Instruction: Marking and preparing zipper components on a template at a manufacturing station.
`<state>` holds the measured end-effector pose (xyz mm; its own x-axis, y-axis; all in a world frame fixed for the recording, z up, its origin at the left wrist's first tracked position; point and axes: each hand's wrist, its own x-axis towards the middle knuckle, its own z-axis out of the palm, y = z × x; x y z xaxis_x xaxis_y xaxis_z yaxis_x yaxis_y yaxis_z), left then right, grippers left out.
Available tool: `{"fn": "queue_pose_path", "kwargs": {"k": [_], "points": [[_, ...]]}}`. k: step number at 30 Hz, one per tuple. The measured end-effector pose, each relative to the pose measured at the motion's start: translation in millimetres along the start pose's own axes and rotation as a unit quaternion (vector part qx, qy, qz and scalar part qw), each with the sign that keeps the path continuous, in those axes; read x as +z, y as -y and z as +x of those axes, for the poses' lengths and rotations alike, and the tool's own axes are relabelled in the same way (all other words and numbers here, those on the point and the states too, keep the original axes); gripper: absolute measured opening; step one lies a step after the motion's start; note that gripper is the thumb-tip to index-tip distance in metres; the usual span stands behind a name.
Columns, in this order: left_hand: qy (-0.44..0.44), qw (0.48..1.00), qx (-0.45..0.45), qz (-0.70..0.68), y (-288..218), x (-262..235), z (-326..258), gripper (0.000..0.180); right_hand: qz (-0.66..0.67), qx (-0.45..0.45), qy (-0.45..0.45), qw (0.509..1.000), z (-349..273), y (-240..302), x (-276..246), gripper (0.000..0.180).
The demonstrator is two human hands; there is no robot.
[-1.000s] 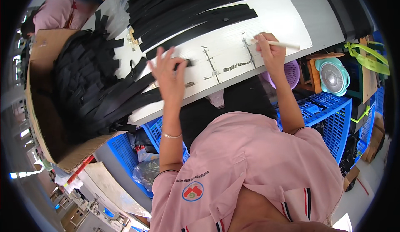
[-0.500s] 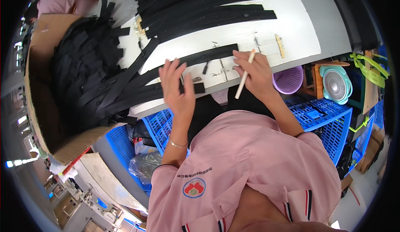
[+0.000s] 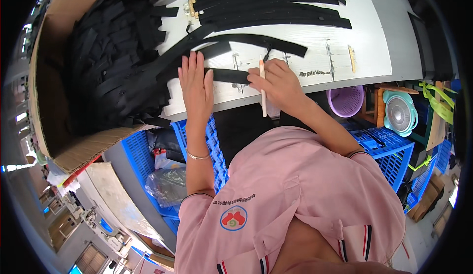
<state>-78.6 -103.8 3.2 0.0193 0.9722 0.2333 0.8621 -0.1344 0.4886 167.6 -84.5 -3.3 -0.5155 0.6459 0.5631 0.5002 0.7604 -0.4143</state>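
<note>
My left hand [image 3: 196, 84] lies flat, fingers stretched out, over the left part of a short black fabric strip [image 3: 229, 75] near the table's front edge. At the strip's right end, the thumb and fingers of my right hand [image 3: 281, 84] are closed. A white marking pencil [image 3: 263, 89] stands upright in that same hand. Just beyond both hands, a longer black strip [image 3: 286, 45] curves across the white board. A small black piece [image 3: 267, 54] shows close by the right fingers; its kind is unclear.
A cardboard box [image 3: 88, 148] heaped with black strips [image 3: 116, 47] stands on the left. More strips [image 3: 276, 15] lie in rows on the white board [image 3: 367, 42]. Right of me are a purple basket [image 3: 346, 100], a teal fan [image 3: 400, 112] and blue crates [image 3: 389, 151].
My left hand has come down flat on the strips. My right hand has moved left and nearer, from the longer strip's end to the shorter one's, pencil still held.
</note>
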Motion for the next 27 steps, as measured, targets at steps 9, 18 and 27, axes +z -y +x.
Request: {"fn": "queue_pose_path", "kwargs": {"k": [9, 18, 27], "points": [[0.036, 0.997, 0.071, -0.004, -25, 1, -29, 0.044, -0.113, 0.016, 0.015, 0.993, -32, -22, -46, 0.018], [0.085, 0.992, 0.085, -0.029, -72, 32, -30, 0.061, -0.197, 0.096, -0.006, 0.976, -65, -19, -62, 0.023], [0.106, 0.993, 0.048, 0.031, -86, 35, -34, 0.065, -0.208, 0.206, -0.055, 0.955, -113, -63, -113, 0.036]]}}
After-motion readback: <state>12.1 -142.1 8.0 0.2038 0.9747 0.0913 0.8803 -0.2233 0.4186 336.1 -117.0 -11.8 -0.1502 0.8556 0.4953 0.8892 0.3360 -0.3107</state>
